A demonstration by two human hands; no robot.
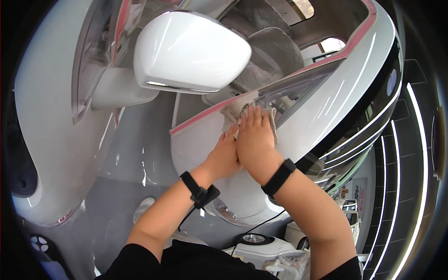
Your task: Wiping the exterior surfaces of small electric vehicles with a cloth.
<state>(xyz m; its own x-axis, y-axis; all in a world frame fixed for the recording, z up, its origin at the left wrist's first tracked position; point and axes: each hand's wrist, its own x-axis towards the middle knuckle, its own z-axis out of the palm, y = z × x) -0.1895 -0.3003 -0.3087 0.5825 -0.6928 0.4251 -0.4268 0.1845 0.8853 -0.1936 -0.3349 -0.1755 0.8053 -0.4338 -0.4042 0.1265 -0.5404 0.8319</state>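
A beige cloth [231,112] lies bunched against the white car door panel [196,150], by the lower corner of the window opening. My right hand [256,134] presses it down with fingers stretched out flat, and a fold sticks out beyond the fingers. Against its side rests my left hand [225,154], fingers extended, their tips at the cloth's near edge. Part of the left hand is hidden under the right. Each wrist wears a black strap. Along the door's upper edge runs a pink strip [206,117], next to the dark window trim [297,92].
A white side mirror [192,52] juts out beyond my hands. Film-covered seats [273,49] show inside the car. Below are a grey glossy floor [129,164] and a white machine [269,248] with a black cable [260,224]. Bright light strips [420,140] line the right side.
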